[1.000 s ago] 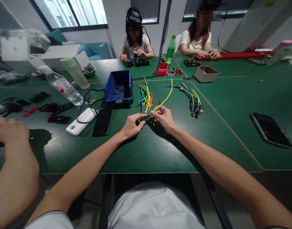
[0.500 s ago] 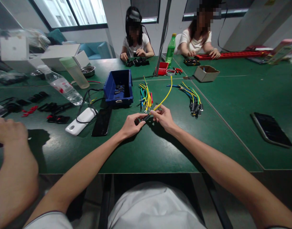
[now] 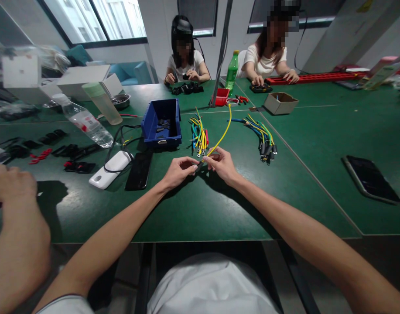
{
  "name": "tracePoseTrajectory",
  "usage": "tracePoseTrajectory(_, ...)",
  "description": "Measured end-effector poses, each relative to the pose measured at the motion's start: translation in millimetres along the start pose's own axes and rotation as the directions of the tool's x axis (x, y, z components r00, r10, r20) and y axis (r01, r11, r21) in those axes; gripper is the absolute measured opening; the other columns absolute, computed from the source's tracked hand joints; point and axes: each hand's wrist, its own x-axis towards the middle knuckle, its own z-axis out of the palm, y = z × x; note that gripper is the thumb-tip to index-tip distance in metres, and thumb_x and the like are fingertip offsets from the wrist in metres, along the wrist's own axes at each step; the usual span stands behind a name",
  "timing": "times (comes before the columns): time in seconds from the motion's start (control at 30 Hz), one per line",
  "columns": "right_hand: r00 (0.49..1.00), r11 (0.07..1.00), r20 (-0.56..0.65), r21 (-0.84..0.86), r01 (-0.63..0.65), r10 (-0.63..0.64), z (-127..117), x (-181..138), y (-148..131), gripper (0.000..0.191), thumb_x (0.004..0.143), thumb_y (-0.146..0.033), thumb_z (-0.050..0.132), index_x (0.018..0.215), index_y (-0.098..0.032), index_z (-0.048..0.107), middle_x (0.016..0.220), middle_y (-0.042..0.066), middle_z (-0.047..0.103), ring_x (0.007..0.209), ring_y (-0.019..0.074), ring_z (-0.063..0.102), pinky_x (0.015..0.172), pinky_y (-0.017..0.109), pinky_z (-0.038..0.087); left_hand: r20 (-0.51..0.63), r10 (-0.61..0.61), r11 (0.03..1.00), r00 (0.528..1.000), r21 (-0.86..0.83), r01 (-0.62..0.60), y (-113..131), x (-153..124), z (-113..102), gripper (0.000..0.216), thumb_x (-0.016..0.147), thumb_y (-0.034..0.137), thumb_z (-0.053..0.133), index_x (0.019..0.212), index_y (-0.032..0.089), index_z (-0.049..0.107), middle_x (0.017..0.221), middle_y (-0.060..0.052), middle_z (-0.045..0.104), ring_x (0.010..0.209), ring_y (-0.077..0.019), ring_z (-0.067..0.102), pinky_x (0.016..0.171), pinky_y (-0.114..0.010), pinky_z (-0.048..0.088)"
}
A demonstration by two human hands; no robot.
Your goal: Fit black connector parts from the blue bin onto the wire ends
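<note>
My left hand [image 3: 178, 173] pinches a small black sleeve [image 3: 199, 166] between thumb and fingertips, just above the green table. Fingers of my right hand [image 3: 223, 166] are closed on the lower end of a yellow wire [image 3: 227, 128], right at the sleeve. The wire curves up and away from my hands. How far its end sits inside the sleeve is hidden by my fingers. Just beyond my hands lies a loose bundle of yellow, green and blue wires [image 3: 200, 136] with ring terminals. To the right, another wire bundle [image 3: 263, 136] has black sleeves on its near ends.
A blue bin [image 3: 161, 142] holds small black pieces. Left of it are a black phone [image 3: 138, 172], a white power bank [image 3: 110, 171] and a water bottle [image 3: 88, 122]. Another phone [image 3: 371, 179] lies right. A neighbour's arm [image 3: 18, 226] rests at left; two people sit opposite.
My fingertips have come closer together, and more of the black sleeve is covered. The right hand has shifted slightly left with the yellow wire. The camera view has moved a little.
</note>
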Motion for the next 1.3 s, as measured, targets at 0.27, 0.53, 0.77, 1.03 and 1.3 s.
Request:
tracePoseTrajectory(0.27, 0.998, 0.999, 0.046, -0.008, -0.048, 0.048, 0.2, -1.0, -3.0, 0.032, 0.072, -0.041, 0.07, 0.089, -0.018, 0.055, 0.066, -0.003, 0.062, 0.048, 0.0083, 0.053, 0.041, 0.018, 0.037, 0.063, -0.083, 0.993, 0.995, -0.075, 0.088, 1.1, 2.0, -2.8, 0.024, 0.069, 0.029, 0.072, 0.084, 0.012, 0.064, 0.067, 0.001, 0.061, 0.054, -0.0072, 0.054, 0.055, -0.021, 0.044)
tracePoseTrajectory(0.53, 0.98, 0.993, 0.162, -0.043, -0.108, 0.114, 3.7, -4.8, -4.3, 0.035, 0.073, -0.042, 0.068, 0.094, -0.019, 0.054, 0.067, -0.002, 0.06, 0.055, 0.0099, 0.056, 0.046, 0.019, 0.044, 0.019, -0.066, 0.991, 0.998, -0.114, 0.067, -0.1, 2.8, -1.0, 0.027, 0.066, 0.031, 0.074, 0.076, 0.013, 0.057, 0.063, 0.003, 0.057, 0.052, -0.0066, 0.051, 0.053, -0.02, 0.042)
tracePoseTrajectory(0.77, 0.99, 0.996, 0.132, -0.078, -0.03, 0.04, 6.6, -7.2, -0.1, 0.038, 0.072, -0.033, 0.068, 0.105, -0.019, 0.056, 0.071, -0.002, 0.059, 0.064, 0.0117, 0.058, 0.055, 0.024, 0.051, -0.055, 0.061, 0.998, 0.997, -0.009, -0.062, -8.7, 2.0, 5.9, 0.026, 0.071, 0.031, 0.071, 0.073, 0.015, 0.05, 0.061, 0.004, 0.055, 0.055, -0.0074, 0.052, 0.055, -0.02, 0.041)
tracePoseTrajectory(1.03, 0.999, 0.993, 0.046, -0.122, 0.001, 0.005, 8.2, -8.5, 0.0, 0.047, 0.071, -0.028, 0.067, 0.116, -0.017, 0.06, 0.069, -0.001, 0.061, 0.058, 0.0112, 0.056, 0.06, 0.027, 0.049, -0.043, 0.06, 0.998, 0.997, -0.011, -0.06, -13.6, 3.1, 6.4, 0.025, 0.072, 0.031, 0.07, 0.074, 0.015, 0.05, 0.063, 0.004, 0.056, 0.058, -0.0084, 0.054, 0.058, -0.021, 0.044)
tracePoseTrajectory(1.3, 1.0, 0.996, 0.006, -0.083, 0.013, -0.012, 3.3, -4.2, 0.8, 0.043, 0.069, -0.025, 0.067, 0.111, -0.018, 0.062, 0.065, -0.002, 0.06, 0.06, 0.012, 0.056, 0.06, 0.026, 0.047, 0.008, -0.023, 0.994, 1.0, -0.109, 0.024, -7.2, 3.5, 4.7, 0.026, 0.074, 0.028, 0.069, 0.091, 0.013, 0.057, 0.07, -0.001, 0.065, 0.065, -0.0123, 0.063, 0.065, -0.025, 0.047)
